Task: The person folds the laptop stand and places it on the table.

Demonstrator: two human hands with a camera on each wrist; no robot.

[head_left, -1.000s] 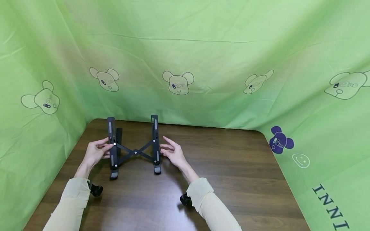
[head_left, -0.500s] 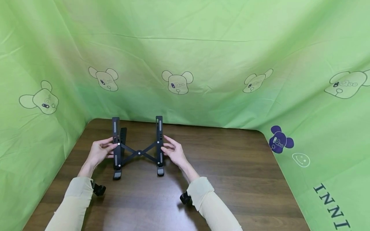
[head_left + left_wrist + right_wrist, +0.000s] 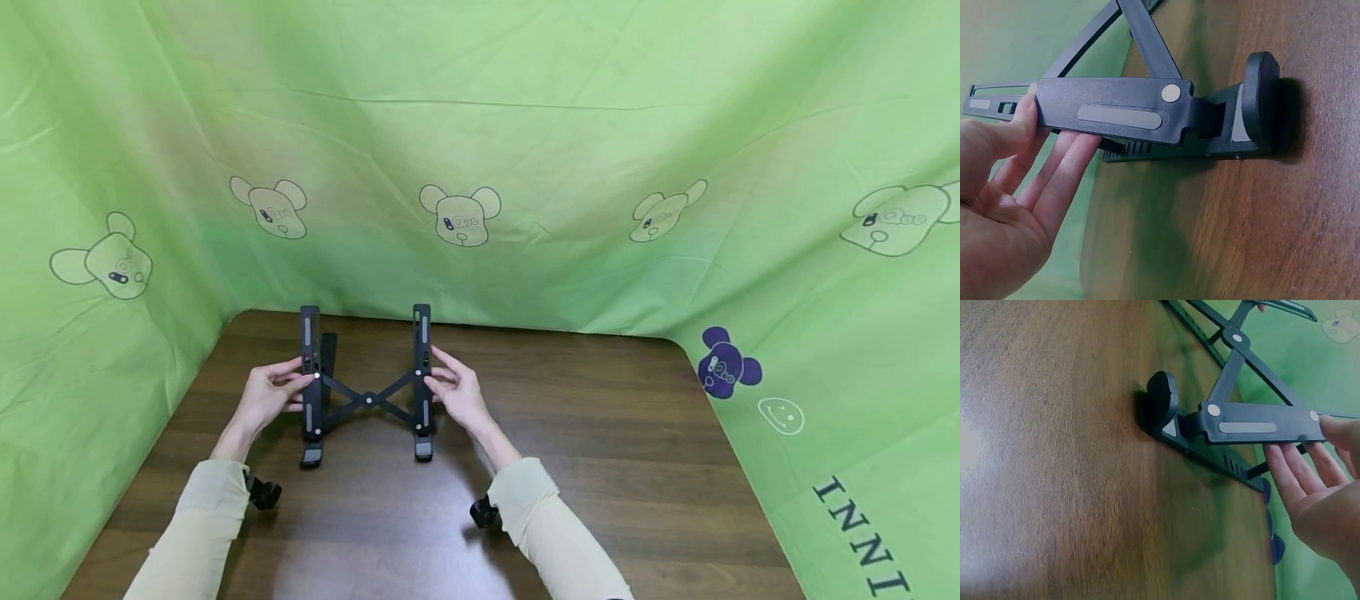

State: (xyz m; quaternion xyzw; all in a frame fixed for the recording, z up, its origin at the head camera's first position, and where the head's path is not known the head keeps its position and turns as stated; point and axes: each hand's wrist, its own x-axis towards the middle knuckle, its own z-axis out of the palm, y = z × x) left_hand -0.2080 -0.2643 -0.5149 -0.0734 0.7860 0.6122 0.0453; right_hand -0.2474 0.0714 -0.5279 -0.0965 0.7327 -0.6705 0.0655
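Observation:
A black folding laptop stand [image 3: 368,400] stands spread on the wooden table, its two side arms joined by an X-shaped brace. Grey pads line the top of each arm, and a lip with a grey pad sits at each near end. My left hand [image 3: 267,394] pinches the left arm, thumb on top and fingers beneath, as the left wrist view shows with the left arm [image 3: 1110,106]. On the other side my right hand [image 3: 459,394] holds the right arm [image 3: 1260,423] the same way, thumb over its upper face and fingers underneath.
The brown wooden table [image 3: 615,450] has rounded far corners. A green curtain [image 3: 525,275] printed with mouse-like heads hangs close behind its far edge and along both sides. Black wrist cameras, such as the left one [image 3: 264,493], hang below the cuffs.
The laptop stand has slid to the right along the table, with my left hand moving along. My right hand, earlier just beside the right arm, now grips it.

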